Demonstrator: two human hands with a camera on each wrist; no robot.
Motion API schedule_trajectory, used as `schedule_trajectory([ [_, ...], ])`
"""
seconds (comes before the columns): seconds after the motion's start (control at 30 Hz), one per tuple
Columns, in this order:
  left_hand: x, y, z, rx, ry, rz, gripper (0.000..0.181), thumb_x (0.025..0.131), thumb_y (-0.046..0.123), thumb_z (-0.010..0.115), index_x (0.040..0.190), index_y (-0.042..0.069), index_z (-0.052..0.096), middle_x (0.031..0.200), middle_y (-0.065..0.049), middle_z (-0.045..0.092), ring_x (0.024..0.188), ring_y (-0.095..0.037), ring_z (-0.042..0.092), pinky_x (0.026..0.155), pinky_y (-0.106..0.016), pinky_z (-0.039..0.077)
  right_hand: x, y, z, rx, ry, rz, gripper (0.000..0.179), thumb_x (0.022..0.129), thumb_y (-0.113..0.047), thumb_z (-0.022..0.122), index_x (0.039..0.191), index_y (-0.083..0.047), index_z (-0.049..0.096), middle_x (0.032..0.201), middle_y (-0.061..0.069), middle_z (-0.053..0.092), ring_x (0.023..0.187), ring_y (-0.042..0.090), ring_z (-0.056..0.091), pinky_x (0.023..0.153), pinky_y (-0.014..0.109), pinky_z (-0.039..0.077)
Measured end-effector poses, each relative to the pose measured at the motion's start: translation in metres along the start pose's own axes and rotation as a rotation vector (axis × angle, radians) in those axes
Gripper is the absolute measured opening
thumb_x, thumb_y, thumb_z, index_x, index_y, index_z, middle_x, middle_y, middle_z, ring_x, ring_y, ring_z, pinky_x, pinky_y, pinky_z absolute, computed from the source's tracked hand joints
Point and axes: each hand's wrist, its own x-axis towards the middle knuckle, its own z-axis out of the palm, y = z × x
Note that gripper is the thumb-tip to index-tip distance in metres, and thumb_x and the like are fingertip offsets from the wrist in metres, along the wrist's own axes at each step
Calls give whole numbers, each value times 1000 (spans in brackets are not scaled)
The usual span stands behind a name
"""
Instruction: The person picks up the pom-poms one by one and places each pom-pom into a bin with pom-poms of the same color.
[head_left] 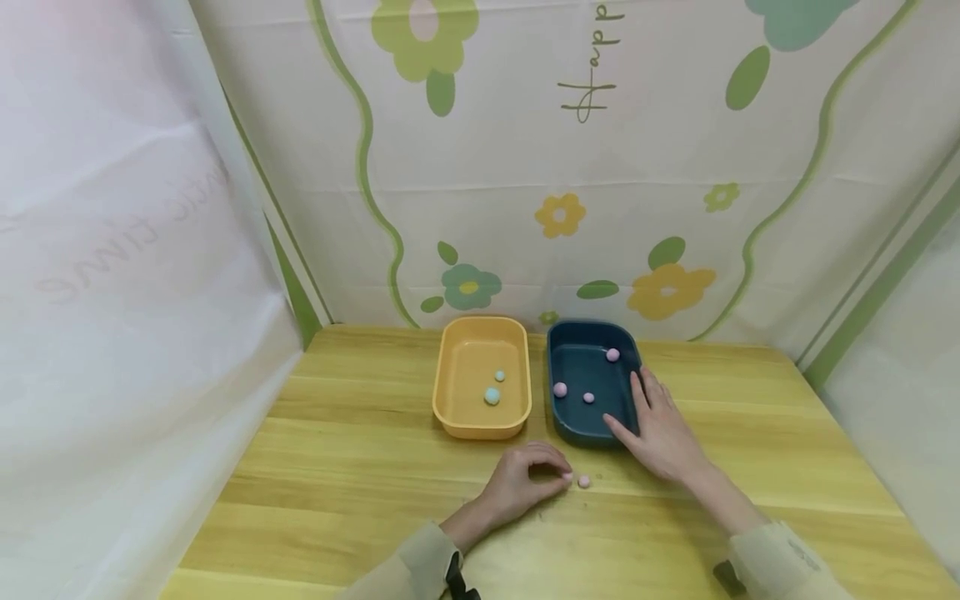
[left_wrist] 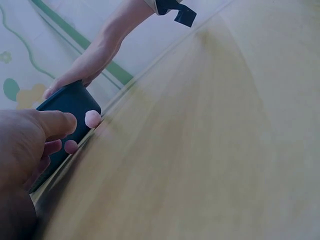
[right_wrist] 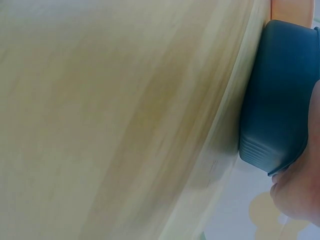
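My left hand [head_left: 521, 479] is low over the table. Its thumb and forefinger come together around a small pink clay-like ball [head_left: 567, 477], partly hidden by the fingertips. Another pink ball [head_left: 584, 482] lies just right of them; both balls [left_wrist: 93, 119] show near the thumb in the left wrist view. Spread and fairly straight, the fingers of my right hand [head_left: 667, 437] rest on the right rim of a dark blue container [head_left: 592, 435], thumb over its near corner. Inside the container are three pinkish-purple balls [head_left: 588, 397].
A yellow container [head_left: 482, 432] stands left of the blue one, with two light blue balls [head_left: 492, 396] in it. Both containers sit near the back of the wood-grain table [head_left: 337, 467]. A flower-printed cloth [head_left: 487, 150] hangs behind, and white cloth [head_left: 135, 333] encloses the sides.
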Motion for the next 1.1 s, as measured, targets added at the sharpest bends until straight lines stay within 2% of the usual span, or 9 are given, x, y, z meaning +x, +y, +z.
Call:
schedule_trajectory([
  [0.3,-1,1,-1,-92,18,-63,14,93,8,88,106,11,85,110,-4,84,104,-3,74,103,-26,62,0,1,1,-4,1,0,103,109,-61,57,170,13,17,180,36,13,166,57,19,134,71,25],
  [0.53,0,1,-1,-143,77,-21,12,96,7,85,108,9,84,108,-7,84,102,-8,77,99,-35,66,1,2,1,-5,-12,5,104,110,-62,56,170,13,16,181,35,11,167,55,17,136,70,22],
  [0.7,-1,0,0,-146,110,2,10,97,9,85,107,9,84,107,-6,84,102,-11,78,97,-36,67,2,2,2,-11,-14,5,104,109,-63,56,170,12,16,181,35,11,167,55,17,135,70,23],
  [1.0,0,4,-2,-142,135,-14,9,98,13,84,107,10,84,107,-5,84,105,-9,77,100,-32,65,2,2,2,-4,-2,7,104,109,-63,57,171,11,17,181,34,12,167,55,18,135,71,23],
  [1.1,0,6,-1,-156,132,-13,10,98,11,85,107,9,84,107,-7,84,106,-10,77,100,-35,65,0,2,1,0,-7,9,104,109,-63,57,171,11,16,181,35,11,167,56,17,134,72,24],
])
